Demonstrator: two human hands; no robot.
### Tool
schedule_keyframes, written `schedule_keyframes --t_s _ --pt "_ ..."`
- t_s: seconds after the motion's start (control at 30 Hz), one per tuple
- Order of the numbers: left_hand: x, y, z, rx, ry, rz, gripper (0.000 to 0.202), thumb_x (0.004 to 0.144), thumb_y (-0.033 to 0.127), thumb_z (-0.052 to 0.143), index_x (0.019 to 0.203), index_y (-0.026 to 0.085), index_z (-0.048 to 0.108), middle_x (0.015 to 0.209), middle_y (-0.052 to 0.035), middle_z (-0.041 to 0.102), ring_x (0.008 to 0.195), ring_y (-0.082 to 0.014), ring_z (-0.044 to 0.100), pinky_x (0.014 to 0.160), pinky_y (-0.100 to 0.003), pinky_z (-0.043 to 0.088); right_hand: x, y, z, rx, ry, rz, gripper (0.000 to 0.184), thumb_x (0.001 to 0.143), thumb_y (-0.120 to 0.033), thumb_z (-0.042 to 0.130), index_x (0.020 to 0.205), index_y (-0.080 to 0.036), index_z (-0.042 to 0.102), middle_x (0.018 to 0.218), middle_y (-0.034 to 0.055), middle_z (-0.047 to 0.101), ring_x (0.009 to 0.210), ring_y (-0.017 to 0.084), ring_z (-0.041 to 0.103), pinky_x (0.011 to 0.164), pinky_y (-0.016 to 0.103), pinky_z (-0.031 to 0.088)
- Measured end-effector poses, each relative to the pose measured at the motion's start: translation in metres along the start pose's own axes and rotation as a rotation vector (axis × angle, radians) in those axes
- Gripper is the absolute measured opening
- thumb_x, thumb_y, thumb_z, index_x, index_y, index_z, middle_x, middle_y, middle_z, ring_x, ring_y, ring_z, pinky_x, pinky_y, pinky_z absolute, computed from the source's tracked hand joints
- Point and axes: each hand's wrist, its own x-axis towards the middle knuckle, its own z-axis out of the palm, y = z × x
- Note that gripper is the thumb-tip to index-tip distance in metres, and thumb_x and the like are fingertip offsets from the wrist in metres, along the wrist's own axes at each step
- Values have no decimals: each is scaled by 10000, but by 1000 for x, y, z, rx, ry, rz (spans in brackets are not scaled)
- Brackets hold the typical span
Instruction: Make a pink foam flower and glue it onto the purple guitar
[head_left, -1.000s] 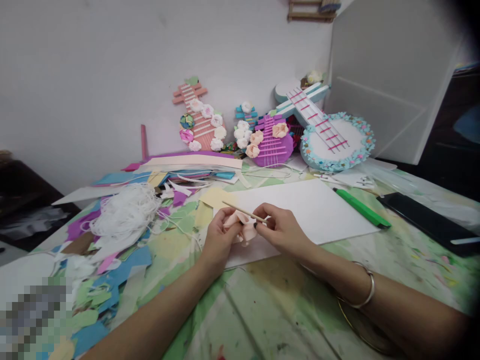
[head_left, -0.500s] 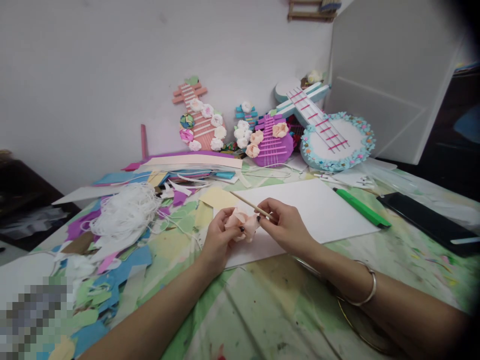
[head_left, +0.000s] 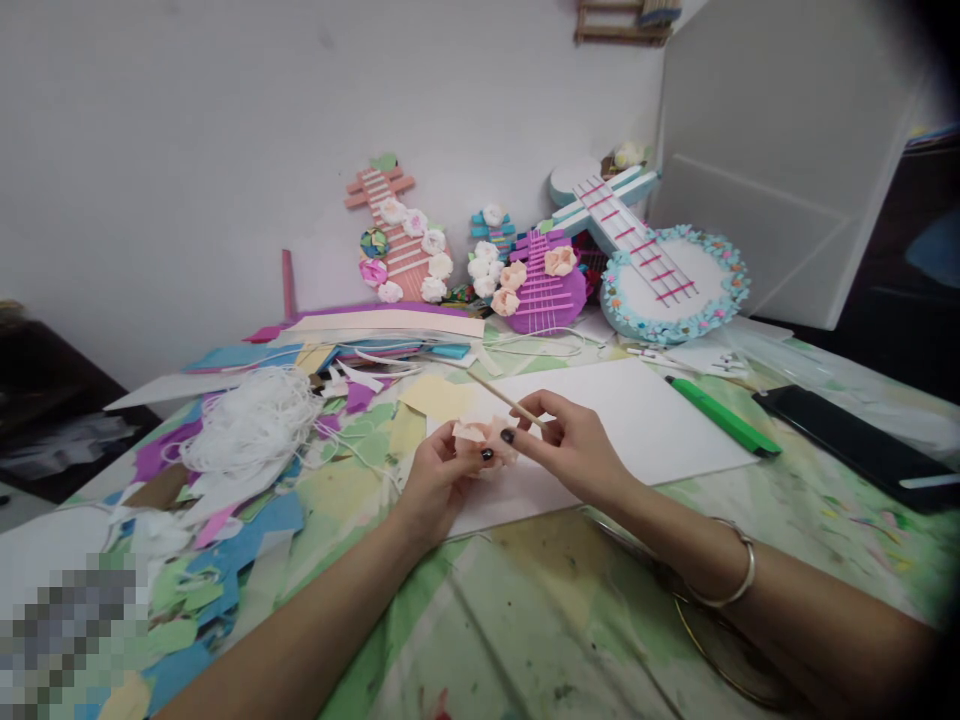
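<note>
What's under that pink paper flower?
A white sheet on the table. The left hand gripping the pink paper flower and the right hand holding a wooden stick hide the patch below.

Crumpled pale-pink paper flower (head_left: 474, 436) touching a thin, slanted wooden stick (head_left: 501, 397)

**Near table** (head_left: 525, 620): bare painted surface, open between the forearms and out to the near edge.
**Centre:** left hand (head_left: 439, 480) and right hand (head_left: 574, 450) meet over the near edge of the white sheet (head_left: 645, 420). They pinch a pink paper flower (head_left: 480, 440) and a thin stick (head_left: 506, 400) that juts up-left. The sheet's far half lies free.
**Right:** green cutter (head_left: 720, 415) along the sheet's edge, with a black flat device (head_left: 855, 445), probably a phone, beyond it. A narrow lane runs between them.
**Left:** white cord tangle (head_left: 251, 425) and paper scraps (head_left: 210, 560) cover the surface.
**Back:** stacked sheets (head_left: 375, 335), craft guitars (head_left: 540, 285) and a white cabinet (head_left: 780, 170) block passage.
</note>
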Motion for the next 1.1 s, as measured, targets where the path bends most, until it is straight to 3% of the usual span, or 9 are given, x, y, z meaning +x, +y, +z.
schedule_keyframes --t_s 0.27,0.43,0.63,0.93,1.1 --pt "-4 -2 3 4 -71 -3 317 568 120 747 826 149 566 769 -3 625 689 -113 563 653 -221 415 -3 6 8 -66 -46 -137 71 749 -240 600 769 -177 574 736 -12 537 548 71 393 496 196 287" --pt "-4 -2 2 2 -66 15 327 555 74 711 826 156 548 753 8 612 678 -109 556 637 -215 411 -4 8 8 -72 -54 -140 79 761 -250 588 749 -174 571 675 -20 504 537 75 392 495 198 278" --pt "-2 -2 2 33 -2 24 348 556 147 710 868 157 556 737 1 630 640 -114 575 616 -219 435 -4 7 7 -85 -90 -134 50 758 -223 571 743 -179 554 586 -47 482 506 71 388 496 191 268" --pt "-3 -3 -1 121 -44 74 339 621 143 659 942 172 553 761 3 633 627 -107 572 590 -204 436 -4 6 7 -42 -161 -144 55 784 -203 531 808 -179 575 706 -30 577 523 64 425 511 188 299" --pt "0 -5 -4 107 -26 81 231 619 147 622 848 146 592 742 -8 627 631 -124 570 600 -229 448 -4 7 6 -45 -141 -141 86 774 -170 522 821 -180 594 714 -21 592 545 76 453 517 192 309"
